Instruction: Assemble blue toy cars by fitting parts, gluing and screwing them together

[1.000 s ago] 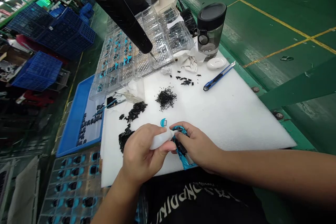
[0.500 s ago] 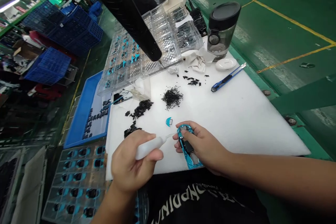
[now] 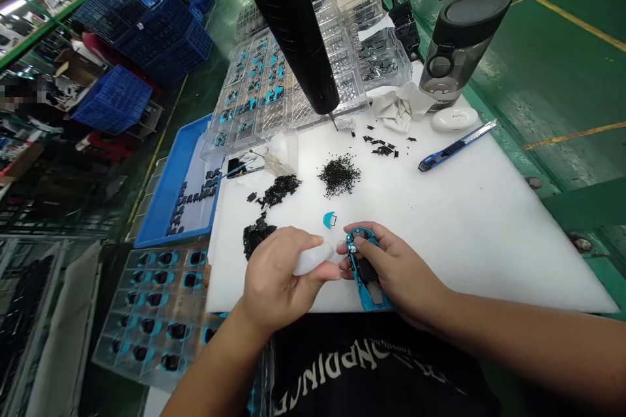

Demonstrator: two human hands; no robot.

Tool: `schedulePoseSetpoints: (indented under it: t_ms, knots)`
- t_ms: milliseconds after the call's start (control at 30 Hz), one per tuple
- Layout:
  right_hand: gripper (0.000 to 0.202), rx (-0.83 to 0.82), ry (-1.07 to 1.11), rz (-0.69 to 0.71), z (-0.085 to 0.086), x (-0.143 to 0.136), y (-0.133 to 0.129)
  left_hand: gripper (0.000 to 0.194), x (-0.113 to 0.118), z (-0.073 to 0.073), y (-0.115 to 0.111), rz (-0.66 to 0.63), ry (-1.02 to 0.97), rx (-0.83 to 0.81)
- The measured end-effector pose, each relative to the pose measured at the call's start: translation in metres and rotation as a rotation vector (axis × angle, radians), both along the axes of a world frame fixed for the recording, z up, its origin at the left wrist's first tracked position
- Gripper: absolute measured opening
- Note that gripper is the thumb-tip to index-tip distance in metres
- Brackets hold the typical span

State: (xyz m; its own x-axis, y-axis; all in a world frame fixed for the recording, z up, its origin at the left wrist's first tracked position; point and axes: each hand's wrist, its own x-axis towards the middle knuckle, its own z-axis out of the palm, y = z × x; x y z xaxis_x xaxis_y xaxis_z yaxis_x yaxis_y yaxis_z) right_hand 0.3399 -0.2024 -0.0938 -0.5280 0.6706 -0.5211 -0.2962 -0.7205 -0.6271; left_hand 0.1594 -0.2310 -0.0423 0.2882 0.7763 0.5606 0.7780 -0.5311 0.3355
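My left hand (image 3: 281, 277) is wrapped round a small white squeeze bottle (image 3: 313, 258), whose thin tip points right at the blue part. My right hand (image 3: 386, 260) grips a shiny blue toy-car-like body (image 3: 372, 292) with black pieces inside, the thumb lying on its top. Just beyond my hands, a small blue piece with a dark frame (image 3: 329, 219) lies on the white foam board (image 3: 464, 234). Farther up sits a pile of tiny black parts (image 3: 339, 175), with flat black parts (image 3: 280, 190) to its left.
A black electric screwdriver (image 3: 308, 45) hangs over the board. Behind are clear compartment trays (image 3: 254, 88) and a tumbler (image 3: 457, 39). A blue cutter (image 3: 454, 146) lies right, near a white case (image 3: 454, 118). At left are a blue tray (image 3: 169, 176) and another compartment tray (image 3: 147, 319).
The bottle in my left hand has come closer to the blue body. The whole view has shifted, so the things on the board appear farther right.
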Motion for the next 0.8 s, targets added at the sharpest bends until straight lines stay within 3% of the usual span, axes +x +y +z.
schedulePoseSetpoints:
  t_ms: [800]
  knots:
    - [0.022, -0.016, 0.041, -0.008, -0.0040, 0.0011, -0.0021, 0.031, -0.0030, 0.0042, -0.0076, -0.063, -0.037, -0.065]
